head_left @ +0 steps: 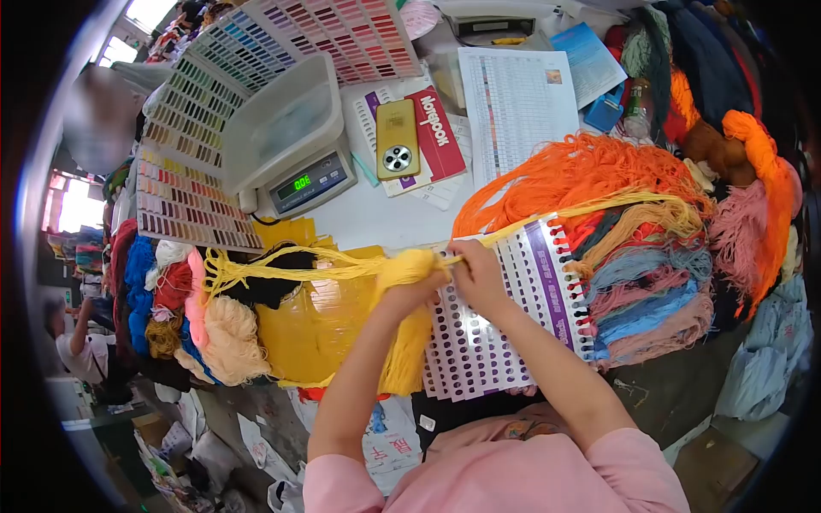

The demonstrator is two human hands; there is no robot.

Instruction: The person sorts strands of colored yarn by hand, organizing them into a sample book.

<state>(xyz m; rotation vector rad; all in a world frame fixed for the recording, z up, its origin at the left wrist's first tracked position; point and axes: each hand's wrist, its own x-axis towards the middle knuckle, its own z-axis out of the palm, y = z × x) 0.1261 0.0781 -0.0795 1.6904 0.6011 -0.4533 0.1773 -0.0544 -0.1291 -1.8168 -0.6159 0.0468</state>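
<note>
My left hand is closed around a thick bundle of yellow yarn. Loose lengths trail from it to the left across the table, and more yellow yarn hangs below the wrist. Close beside it, my right hand pinches yellow strands. From there a yellow length runs to the right over an orange yarn heap. Under my right forearm lie white punched thread cards with purple strips, small colored thread bundles tied along the right edge. A yellow plastic sheet lies under the yarn at left.
A scale with a plastic tub stands behind my left hand, against color sample boards. A phone rests on a red notebook, near a printed chart. Colored skeins pile at right; others line the left edge.
</note>
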